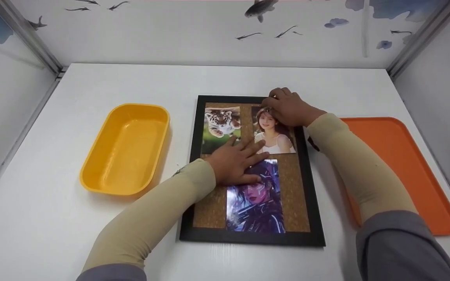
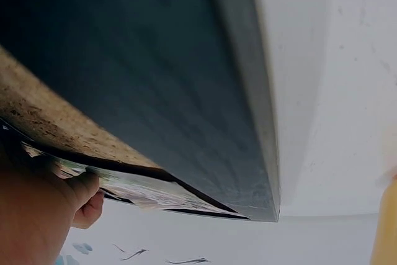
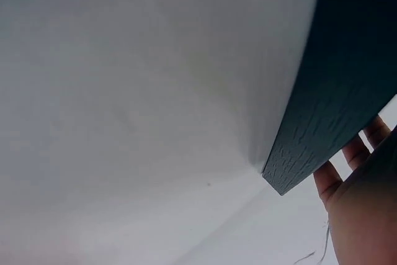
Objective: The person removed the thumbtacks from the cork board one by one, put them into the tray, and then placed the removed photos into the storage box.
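Note:
A black-framed cork board (image 1: 295,187) lies on the white table, bearing a tiger photo (image 1: 219,130), a portrait photo (image 1: 274,140) and a purple figure picture (image 1: 256,210). My left hand (image 1: 236,164) rests palm down across its middle, fingers spread over the lower picture's top and the gap above. My right hand (image 1: 293,109) grips the frame's top edge near the upper right corner with bent fingers, covering part of the portrait's upper right. The right wrist view shows fingers (image 3: 329,181) past the frame's edge (image 3: 329,91). In the left wrist view, the left hand (image 2: 37,209) lies beside the frame (image 2: 186,91).
A yellow tray (image 1: 131,152) stands left of the board. An orange tray (image 1: 397,156) lies at the right, partly under the right forearm. White walls with fish drawings (image 1: 260,8) enclose the table's back and sides.

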A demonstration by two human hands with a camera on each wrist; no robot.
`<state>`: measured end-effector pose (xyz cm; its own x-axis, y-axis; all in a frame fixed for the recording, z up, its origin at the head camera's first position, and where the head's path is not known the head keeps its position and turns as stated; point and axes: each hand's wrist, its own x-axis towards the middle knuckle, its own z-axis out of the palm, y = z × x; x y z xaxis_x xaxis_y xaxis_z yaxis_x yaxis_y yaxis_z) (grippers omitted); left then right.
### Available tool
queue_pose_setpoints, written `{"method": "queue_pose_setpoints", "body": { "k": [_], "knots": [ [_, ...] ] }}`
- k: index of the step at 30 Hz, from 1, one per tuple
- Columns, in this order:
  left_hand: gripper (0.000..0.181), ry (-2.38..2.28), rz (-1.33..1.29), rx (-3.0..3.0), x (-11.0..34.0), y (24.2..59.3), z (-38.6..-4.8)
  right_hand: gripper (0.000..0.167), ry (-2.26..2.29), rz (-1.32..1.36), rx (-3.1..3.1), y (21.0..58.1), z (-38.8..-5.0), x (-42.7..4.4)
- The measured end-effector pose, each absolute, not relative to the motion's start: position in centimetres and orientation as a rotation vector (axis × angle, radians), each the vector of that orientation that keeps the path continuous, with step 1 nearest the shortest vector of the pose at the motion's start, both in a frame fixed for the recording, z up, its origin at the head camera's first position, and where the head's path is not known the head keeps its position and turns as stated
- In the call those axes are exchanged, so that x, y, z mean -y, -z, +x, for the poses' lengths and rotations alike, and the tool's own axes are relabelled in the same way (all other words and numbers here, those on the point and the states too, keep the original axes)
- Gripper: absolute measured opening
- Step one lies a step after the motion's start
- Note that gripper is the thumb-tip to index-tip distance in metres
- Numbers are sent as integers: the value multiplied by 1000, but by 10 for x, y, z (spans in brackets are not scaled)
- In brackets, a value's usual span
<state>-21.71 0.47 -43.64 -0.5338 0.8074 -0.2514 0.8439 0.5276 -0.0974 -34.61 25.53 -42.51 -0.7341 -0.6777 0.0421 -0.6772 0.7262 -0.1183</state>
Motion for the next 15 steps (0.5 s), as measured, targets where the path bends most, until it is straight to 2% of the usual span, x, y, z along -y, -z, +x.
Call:
{"method": "queue_pose_setpoints", "body": {
  "k": [15],
  "knots": [
    [77, 317, 1411, -2581, -5, 433, -216, 24, 363, -1109, -2915, 427, -351, -257]
  ]
}}
